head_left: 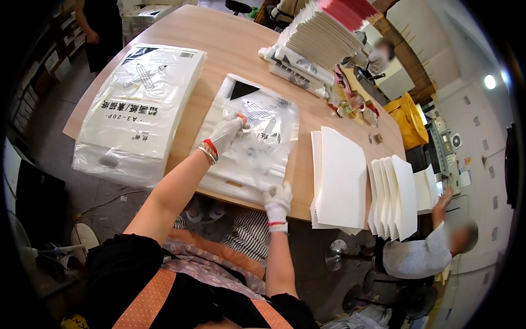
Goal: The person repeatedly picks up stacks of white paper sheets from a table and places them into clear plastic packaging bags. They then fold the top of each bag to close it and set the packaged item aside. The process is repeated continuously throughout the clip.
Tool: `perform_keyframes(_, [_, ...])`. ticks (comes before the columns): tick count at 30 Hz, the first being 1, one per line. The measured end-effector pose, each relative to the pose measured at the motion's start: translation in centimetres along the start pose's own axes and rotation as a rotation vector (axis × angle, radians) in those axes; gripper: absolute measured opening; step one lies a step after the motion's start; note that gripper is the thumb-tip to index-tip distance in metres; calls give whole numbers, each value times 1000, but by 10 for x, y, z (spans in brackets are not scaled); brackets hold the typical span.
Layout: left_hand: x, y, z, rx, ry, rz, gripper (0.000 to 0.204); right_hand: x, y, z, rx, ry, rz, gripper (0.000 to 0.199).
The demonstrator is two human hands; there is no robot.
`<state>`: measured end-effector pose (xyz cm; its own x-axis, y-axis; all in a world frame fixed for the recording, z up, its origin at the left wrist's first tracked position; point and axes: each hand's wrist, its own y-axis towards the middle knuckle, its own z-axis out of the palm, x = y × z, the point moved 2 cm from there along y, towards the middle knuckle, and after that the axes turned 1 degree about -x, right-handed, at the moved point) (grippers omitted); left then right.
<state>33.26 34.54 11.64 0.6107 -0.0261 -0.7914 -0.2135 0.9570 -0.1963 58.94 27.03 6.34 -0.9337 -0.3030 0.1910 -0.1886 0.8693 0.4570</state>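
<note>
Both gloved hands are pinching a clear plastic bag [249, 148] lying mid-table [219, 44], the left hand [227, 133] gripping its upper film and the right hand [278, 200] clamping the near edge, seemingly to spread the mouth open, with white paper stacks [341, 178] waiting just right.

Bare wood of the round wooden table [219, 38] lies open beyond the flat clear plastic bag [249, 140]. A bulky wrapped pack of white paper [137, 109] blocks the left; white sheet stacks [339, 178] (fanned ones [395, 197] beside) crowd the right.
</note>
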Motion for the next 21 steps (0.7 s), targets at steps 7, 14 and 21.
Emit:
perform_keyframes(7, [-37,-57,77,301,653,112,36,85,73,1,-166,518,-146,22])
perform_keyframes(14, [-57,-76,70,314,1154,769,45,66,-3,4,347,454,-110,27])
perform_keyframes(21, [-72,-144,37,-15,1437,1206,43,-90,-41,-110,-2,68,34,56])
